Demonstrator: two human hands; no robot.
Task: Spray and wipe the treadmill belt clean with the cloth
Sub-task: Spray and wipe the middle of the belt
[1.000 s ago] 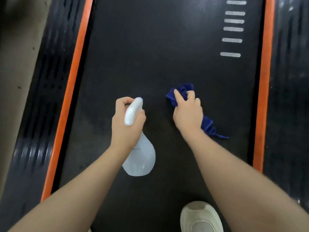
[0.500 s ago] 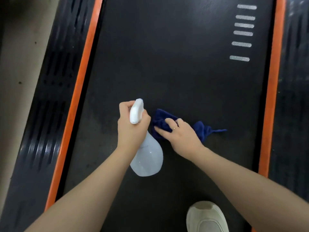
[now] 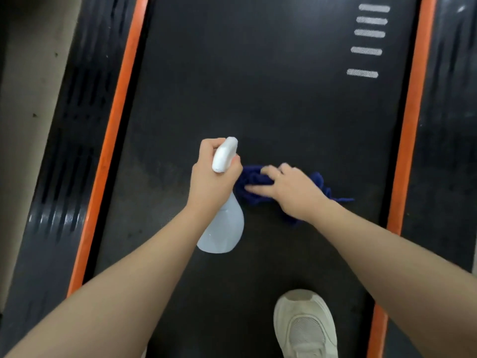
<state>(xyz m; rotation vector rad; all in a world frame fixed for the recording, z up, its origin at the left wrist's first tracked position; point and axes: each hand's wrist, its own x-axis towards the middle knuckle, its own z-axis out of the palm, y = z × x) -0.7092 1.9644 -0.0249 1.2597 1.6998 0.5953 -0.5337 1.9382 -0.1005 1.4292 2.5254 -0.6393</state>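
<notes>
Wiping's the step here: right hand (image 3: 291,192) presses flat on the blue cloth (image 3: 254,183) mid-belt (image 3: 258,86), left hand (image 3: 213,177) grips the spray bottle (image 3: 223,228), and next I'd sweep toward 3 o'clock.

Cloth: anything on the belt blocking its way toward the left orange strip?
Yes. The left hand holding the spray bottle sits right beside the cloth, which is under the right hand. Past that, the belt looks bare up to the orange strip.
</notes>
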